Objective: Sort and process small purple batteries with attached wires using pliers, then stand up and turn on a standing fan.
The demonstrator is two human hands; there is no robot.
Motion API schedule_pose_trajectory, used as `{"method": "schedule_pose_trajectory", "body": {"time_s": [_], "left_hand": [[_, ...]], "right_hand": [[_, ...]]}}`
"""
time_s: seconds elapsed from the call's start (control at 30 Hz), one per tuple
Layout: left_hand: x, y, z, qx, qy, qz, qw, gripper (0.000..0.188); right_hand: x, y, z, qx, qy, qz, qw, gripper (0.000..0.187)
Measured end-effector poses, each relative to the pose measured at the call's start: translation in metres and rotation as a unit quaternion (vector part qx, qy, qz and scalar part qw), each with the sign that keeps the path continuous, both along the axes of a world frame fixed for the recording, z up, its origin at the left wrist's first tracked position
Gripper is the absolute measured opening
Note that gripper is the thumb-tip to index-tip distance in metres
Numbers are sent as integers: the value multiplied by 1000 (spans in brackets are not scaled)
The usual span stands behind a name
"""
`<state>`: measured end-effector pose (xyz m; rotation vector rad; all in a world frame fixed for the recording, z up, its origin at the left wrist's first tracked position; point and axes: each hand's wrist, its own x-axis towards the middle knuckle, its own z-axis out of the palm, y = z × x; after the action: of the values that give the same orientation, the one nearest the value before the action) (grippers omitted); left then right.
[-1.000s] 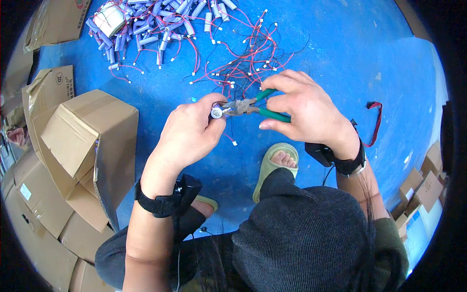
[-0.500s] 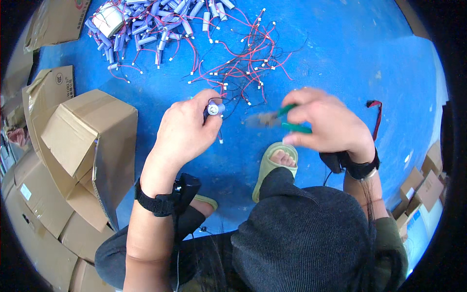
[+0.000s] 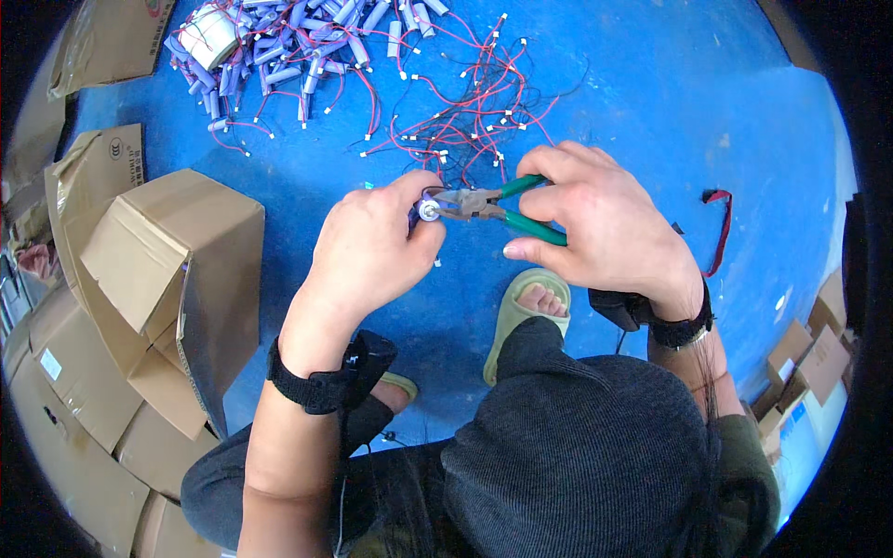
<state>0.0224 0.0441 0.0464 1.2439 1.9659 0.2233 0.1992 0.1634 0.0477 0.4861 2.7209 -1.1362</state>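
Note:
My left hand (image 3: 372,237) is closed around a purple cylindrical battery cell (image 3: 429,210), its round metal end turned up toward me. In my right hand (image 3: 600,214) is a pair of green-handled cutting pliers (image 3: 476,204), with the handles spread apart. The plier jaws reach to the end of the cell, by the fingertips of my left hand; whether they grip a wire there I cannot tell. Just beyond my hands lies a loose tangle of red and black wires (image 3: 465,121) with small white connectors.
A heap of purple battery cells (image 3: 279,56) with wires lies at the far left, a white roll (image 3: 208,37) among them. Open cardboard boxes (image 3: 219,223) stand at the left. A red and black strap (image 3: 718,232) lies on the blue floor (image 3: 670,112) at right.
My right hand has brought the pliers leftward to the cell in my left hand. The left hand has shifted slightly to the right with the cell.

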Motion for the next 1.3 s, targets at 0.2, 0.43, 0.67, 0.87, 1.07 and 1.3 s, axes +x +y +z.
{"method": "schedule_pose_trajectory", "body": {"time_s": [0.2, 0.43, 0.67, 0.87, 1.07, 1.3], "left_hand": [[-1, 0, 2, 8, 11, -58, 998, 22], [-8, -1, 2, -68, -66, -69, 993, 19], [-16, -3, 1, -160, -144, -58, 975, 15], [-22, -9, -4, -128, -223, -14, 966, 19], [-17, -15, -20, -181, -430, 304, 831, 31], [-1, -20, -30, 64, -529, 526, 663, 31]], "right_hand": [[0, 0, -10, 42, 109, -2, 993, 21], [-4, 3, -21, 119, 181, 22, 976, 20], [-6, 4, -26, 151, 203, 59, 966, 20], [-7, -4, -32, 217, 187, 50, 957, 23], [-14, -22, -39, 266, 173, -171, 933, 23], [1, -5, -43, 143, 108, -217, 960, 29]]}}
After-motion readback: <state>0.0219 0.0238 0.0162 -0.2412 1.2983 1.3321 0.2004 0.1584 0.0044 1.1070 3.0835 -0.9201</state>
